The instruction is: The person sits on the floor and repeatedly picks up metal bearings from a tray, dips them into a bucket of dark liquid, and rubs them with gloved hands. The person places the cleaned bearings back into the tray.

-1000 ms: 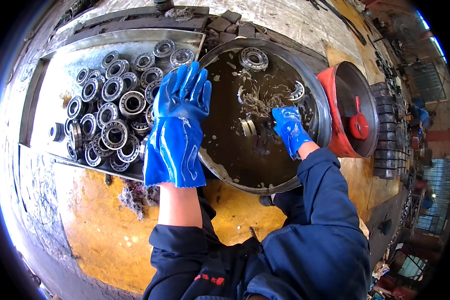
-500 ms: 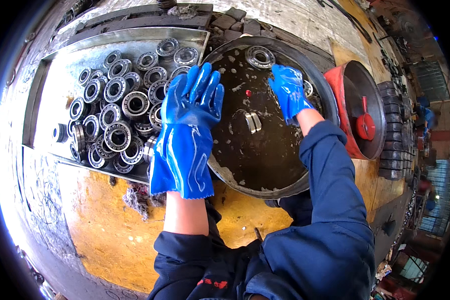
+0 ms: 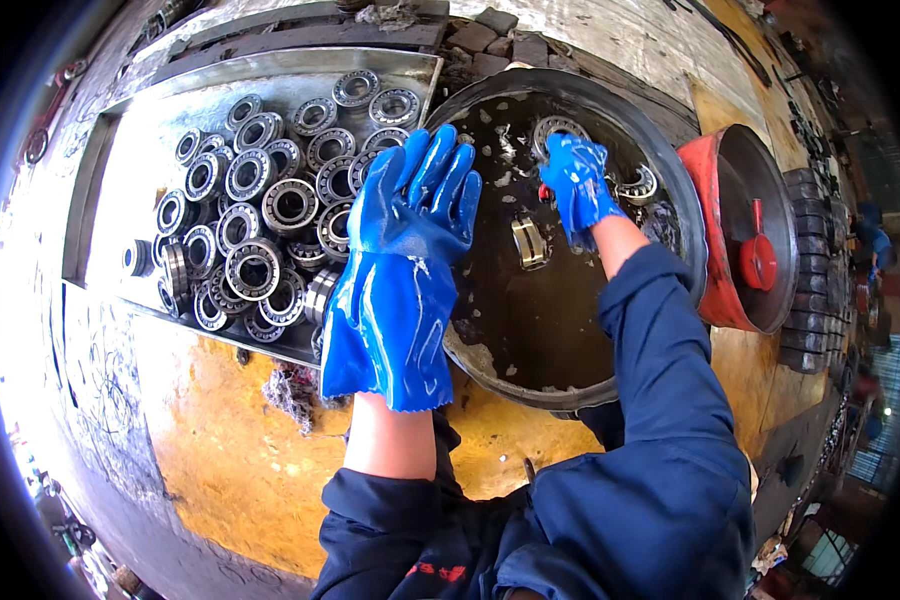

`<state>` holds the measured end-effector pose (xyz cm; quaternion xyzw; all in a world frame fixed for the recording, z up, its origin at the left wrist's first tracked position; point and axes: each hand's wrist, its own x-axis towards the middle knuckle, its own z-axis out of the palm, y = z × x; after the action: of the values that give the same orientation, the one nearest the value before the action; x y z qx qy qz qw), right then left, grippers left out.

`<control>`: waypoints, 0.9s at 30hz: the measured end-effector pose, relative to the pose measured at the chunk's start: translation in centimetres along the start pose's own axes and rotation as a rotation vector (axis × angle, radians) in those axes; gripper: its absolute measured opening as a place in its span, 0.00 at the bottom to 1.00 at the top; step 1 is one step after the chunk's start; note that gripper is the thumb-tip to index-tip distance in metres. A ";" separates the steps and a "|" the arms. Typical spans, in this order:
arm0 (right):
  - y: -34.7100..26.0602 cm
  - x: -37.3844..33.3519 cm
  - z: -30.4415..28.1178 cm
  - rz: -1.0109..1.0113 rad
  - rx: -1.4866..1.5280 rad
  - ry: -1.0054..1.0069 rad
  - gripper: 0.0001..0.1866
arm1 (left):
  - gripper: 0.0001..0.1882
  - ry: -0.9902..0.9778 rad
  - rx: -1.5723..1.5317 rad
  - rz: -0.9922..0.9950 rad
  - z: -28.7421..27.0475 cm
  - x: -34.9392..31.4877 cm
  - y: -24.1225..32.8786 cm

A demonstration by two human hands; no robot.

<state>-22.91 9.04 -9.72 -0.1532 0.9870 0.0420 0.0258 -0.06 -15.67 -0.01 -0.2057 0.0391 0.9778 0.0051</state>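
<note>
My left hand [image 3: 410, 215], in a wet blue rubber glove, hovers with fingers stretched between the metal tray [image 3: 270, 62] and the round basin [image 3: 660, 150]. Nothing shows in it. My right hand [image 3: 580, 180], gloved alike, is curled over the basin's murky liquid. A small red piece [image 3: 544, 192] shows beside its fingers; whatever they grip is hidden. Just beyond those fingers lies a roller bearing [image 3: 550, 128]. Another bearing [image 3: 638, 186] sits to the right of this hand. A partly sunken bearing [image 3: 528, 243] stands on edge mid-basin.
Several steel bearings [image 3: 253, 268] are heaped in the tray at left. Right of the basin stands a red tub [image 3: 705, 200] holding a red round scoop-like thing [image 3: 758, 262]. A dark stack of ridged blocks [image 3: 805, 270] stands beyond it. Grey rag fibres [image 3: 290, 395] lie below the tray.
My right hand has curled and now meets the red piece, which was apart from it. The liquid is more stirred, and more of the middle bearing shows. The whole view has shifted slightly.
</note>
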 end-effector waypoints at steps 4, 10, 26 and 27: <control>3.4 -4.0 0.9 -0.118 0.052 -0.045 0.16 | 0.27 -0.023 -0.007 0.000 0.9 0.7 0.0; 5.2 -8.1 2.4 -0.196 -0.204 -0.209 0.17 | 0.27 -0.082 -0.199 -0.099 3.2 1.2 1.0; -5.4 -13.5 1.4 0.081 0.471 -0.060 0.24 | 0.25 -0.133 0.096 0.078 3.6 2.7 1.0; -5.4 -13.6 1.3 0.106 0.490 -0.086 0.25 | 0.26 -0.135 0.122 0.100 4.2 2.4 0.7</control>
<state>-8.26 8.16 -10.54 -0.0884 0.9724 -0.1905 0.1017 -3.92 -16.05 2.91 -0.1366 0.1084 0.9843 -0.0284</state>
